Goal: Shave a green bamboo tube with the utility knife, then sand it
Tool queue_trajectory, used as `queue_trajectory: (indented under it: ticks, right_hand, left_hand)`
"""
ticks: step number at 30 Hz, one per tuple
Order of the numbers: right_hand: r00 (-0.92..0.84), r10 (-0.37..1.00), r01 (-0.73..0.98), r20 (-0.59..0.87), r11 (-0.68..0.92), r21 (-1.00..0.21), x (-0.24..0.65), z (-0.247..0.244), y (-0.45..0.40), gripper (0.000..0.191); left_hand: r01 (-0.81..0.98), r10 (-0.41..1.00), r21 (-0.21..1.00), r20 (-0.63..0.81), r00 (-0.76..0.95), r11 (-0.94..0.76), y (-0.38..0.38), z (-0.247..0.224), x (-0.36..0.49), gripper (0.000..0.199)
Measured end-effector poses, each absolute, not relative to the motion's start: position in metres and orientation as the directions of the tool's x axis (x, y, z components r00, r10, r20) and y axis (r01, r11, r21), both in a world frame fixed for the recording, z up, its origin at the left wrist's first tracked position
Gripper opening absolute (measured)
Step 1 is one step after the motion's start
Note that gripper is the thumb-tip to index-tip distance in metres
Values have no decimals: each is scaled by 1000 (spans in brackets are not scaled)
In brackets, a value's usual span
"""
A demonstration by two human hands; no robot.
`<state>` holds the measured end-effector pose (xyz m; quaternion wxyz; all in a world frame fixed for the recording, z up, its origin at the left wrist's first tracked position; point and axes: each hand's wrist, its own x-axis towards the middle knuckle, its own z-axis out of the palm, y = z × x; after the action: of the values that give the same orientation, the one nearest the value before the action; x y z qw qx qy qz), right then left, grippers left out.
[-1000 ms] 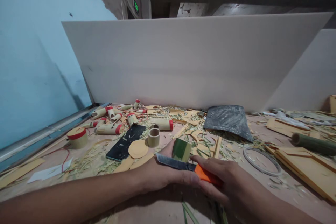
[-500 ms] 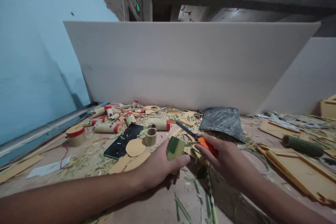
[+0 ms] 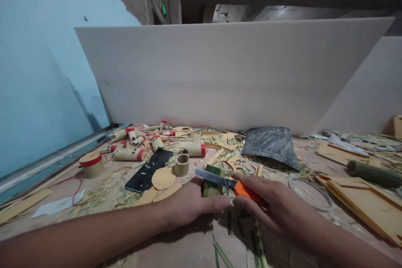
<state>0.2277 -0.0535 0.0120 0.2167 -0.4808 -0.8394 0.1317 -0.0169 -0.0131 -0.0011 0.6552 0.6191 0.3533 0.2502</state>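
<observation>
My left hand (image 3: 194,203) is closed round a short piece of green bamboo (image 3: 211,190), its thumb lying along the near side. My right hand (image 3: 270,201) grips the orange handle of a utility knife (image 3: 248,192). The knife's grey blade points left and lies across the upper part of the bamboo piece; whether it cuts in I cannot tell. Just beyond my left hand stand a small bamboo ring (image 3: 181,165) and a flat round tan disc (image 3: 163,179). Green shavings (image 3: 222,253) lie on the table below my hands.
A dark phone-like slab (image 3: 150,171) lies left of the ring. Several bamboo tubes with red ends (image 3: 130,154) sit at the back left. Behind stands a white panel (image 3: 220,75). To the right are a curved dark sheet (image 3: 270,146), a grey ring (image 3: 310,193), and wooden boards (image 3: 364,205).
The knife blade has come left and down, from beyond the bamboo piece to across it. My right hand has turned the knife flatter. The view has shifted slightly.
</observation>
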Motion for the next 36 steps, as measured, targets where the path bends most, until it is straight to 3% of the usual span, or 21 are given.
queue_trajectory:
  ticks: [4, 7, 12, 15, 17, 21, 27, 33, 36]
  right_hand:
    - [-497, 843, 715, 206, 532, -454, 224, 9, -54, 49]
    - [-528, 827, 692, 191, 550, -468, 218, 6, -58, 45]
    - [-451, 852, 789, 266, 520, -326, 212, -5, -63, 46]
    - [-412, 846, 833, 337, 500, -237, 221, -6, -51, 41]
    - [-282, 860, 886, 426, 404, -227, 235, -1, -37, 37]
    - [-147, 867, 925, 477, 291, -243, 256, 9, -18, 44]
    - [-328, 867, 818, 376, 459, -345, 238, 8, -40, 38]
    - [-472, 856, 719, 212, 513, -469, 224, 5, -52, 25]
    - [-522, 835, 680, 177, 532, -505, 219, 5, -53, 27]
  left_hand:
    - [-85, 740, 994, 8, 672, 67, -13, 2, -16, 61]
    - [-152, 741, 974, -25, 671, 171, -16, 2, -14, 63]
    - [-119, 798, 986, -25, 602, 121, -20, 2, -10, 54]
    - [33, 817, 995, -92, 570, 90, -18, -2, -10, 48]
    - [87, 797, 992, -121, 591, 86, -17, -5, -11, 50]
    - [20, 805, 995, -95, 586, 103, -15, -8, -13, 58]
    - [-63, 790, 983, -100, 604, 173, -10, -5, -12, 64]
    - [-91, 769, 983, -65, 636, 158, -12, -2, -13, 46]
    - [-131, 779, 974, -62, 624, 183, -14, 2, -13, 51]
